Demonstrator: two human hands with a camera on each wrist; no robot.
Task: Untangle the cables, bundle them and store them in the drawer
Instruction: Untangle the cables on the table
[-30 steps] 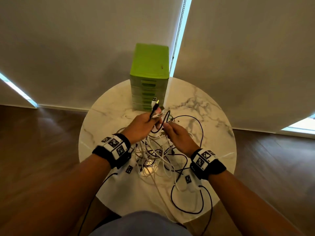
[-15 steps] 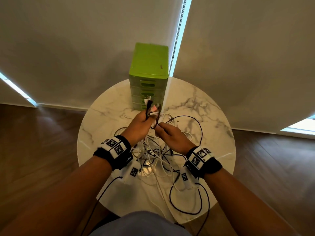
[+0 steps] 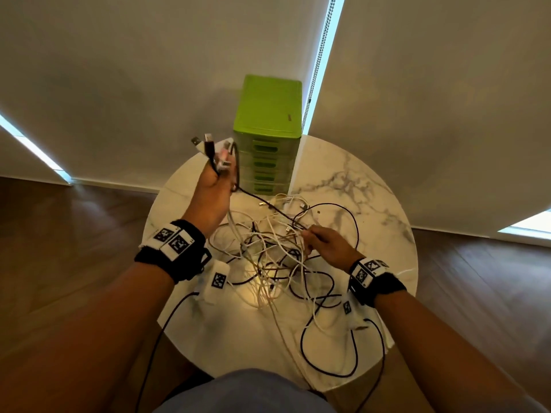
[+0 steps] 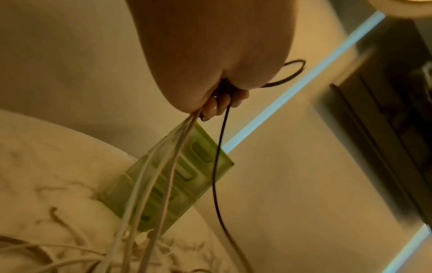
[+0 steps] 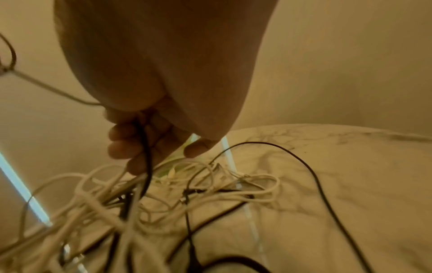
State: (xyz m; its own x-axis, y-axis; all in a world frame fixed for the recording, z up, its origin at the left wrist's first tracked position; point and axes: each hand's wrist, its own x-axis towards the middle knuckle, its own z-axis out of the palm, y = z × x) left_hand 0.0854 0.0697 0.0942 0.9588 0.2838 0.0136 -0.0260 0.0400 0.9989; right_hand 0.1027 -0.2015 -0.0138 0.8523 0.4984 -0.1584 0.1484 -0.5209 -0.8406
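Raised left hand [image 3: 213, 192] grips cable plugs [image 3: 213, 150]; right hand [image 3: 329, 247] seemingly pinches black cable [image 3: 268, 205].

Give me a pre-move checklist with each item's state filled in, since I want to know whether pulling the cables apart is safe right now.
1. Left hand grips the gathered plug ends: ok, raised above the table.
2. Right hand holds a black cable down at the tangle: ok.
3. Cable pile loosened: not ok, white and black strands cross everywhere.
4. Cables all on the table: not ok, a black loop hangs past the near edge.
5. Drawer unit ready to receive: not ok, every drawer shut.
6. Which strand belongs to which plug: cannot tell.
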